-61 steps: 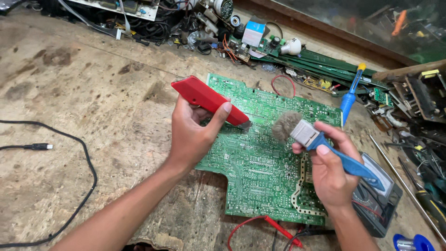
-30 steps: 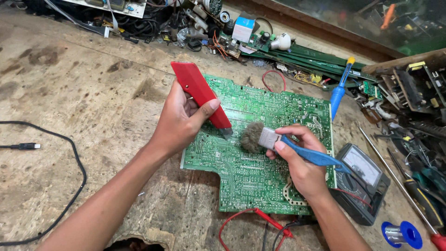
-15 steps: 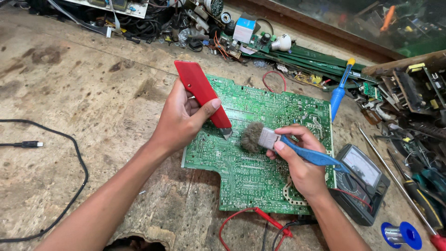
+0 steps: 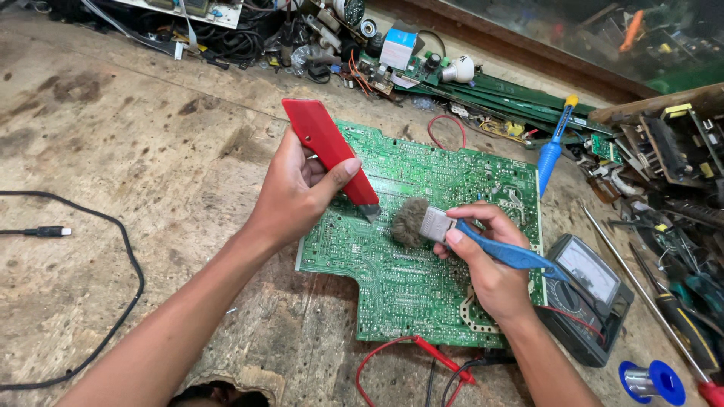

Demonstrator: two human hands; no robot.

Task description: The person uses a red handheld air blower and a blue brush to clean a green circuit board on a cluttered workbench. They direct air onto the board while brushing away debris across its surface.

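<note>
One green circuit board [image 4: 422, 256] lies mid-frame on the surface [image 4: 151, 151]. The left hand [image 4: 298, 188] closes its grip around one red utility knife [image 4: 328, 154], tip touching the board. The right hand [image 4: 490, 264] clasps one blue-handled brush [image 4: 452, 230], bristles on the board just beside the blade.

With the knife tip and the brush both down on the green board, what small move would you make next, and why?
Probably a short sweep of the brush across the spot beside the knife tip. The left hand holds the blade against the circuit board, and the right hand has the bristles right next to it.
</note>
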